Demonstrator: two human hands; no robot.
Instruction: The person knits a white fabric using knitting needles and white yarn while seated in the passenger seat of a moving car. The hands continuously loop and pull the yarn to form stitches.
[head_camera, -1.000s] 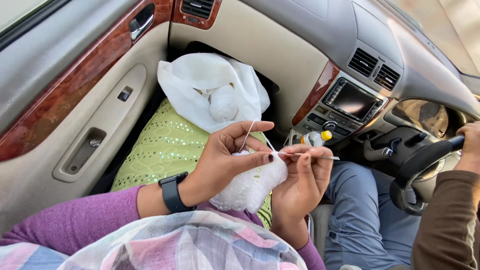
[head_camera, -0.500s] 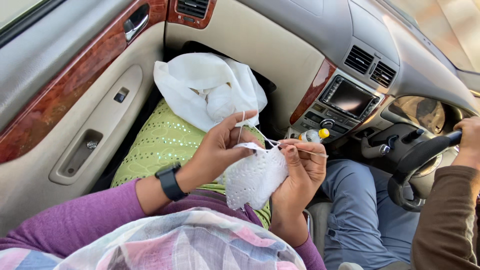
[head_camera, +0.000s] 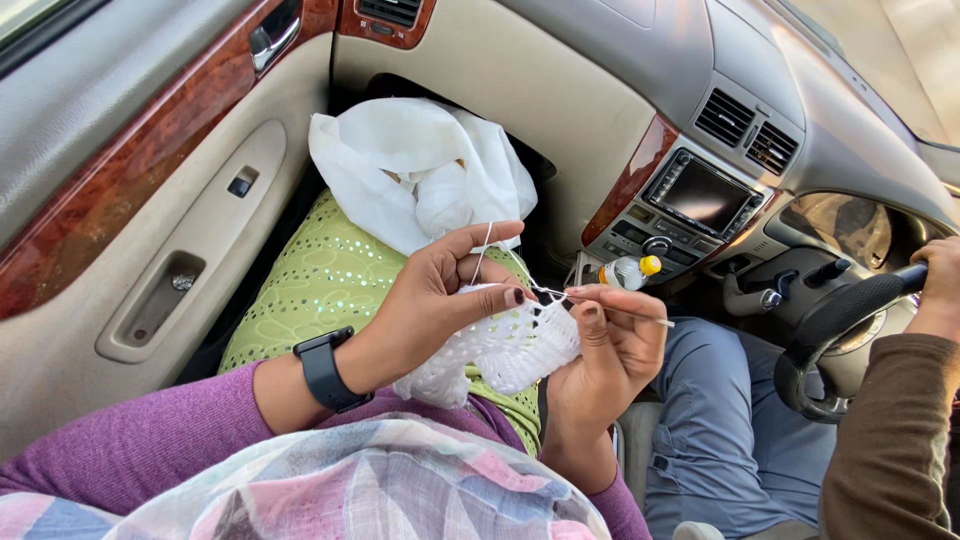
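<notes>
I sit in a car's passenger seat. My left hand pinches a white crocheted piece over my lap, with a strand of white yarn running over its index finger. My right hand holds a thin crochet hook whose tip meets the top edge of the white piece. A black smartwatch is on my left wrist. A white plastic bag rests on my green-clad knees.
The door panel with wood trim is at my left. The dashboard screen and a small bottle with a yellow cap lie ahead. Another person in grey trousers grips the steering wheel at right.
My hands with the white piece have shifted slightly up and right, and the hook keeps working at the piece's top edge. The view has moved a little.
</notes>
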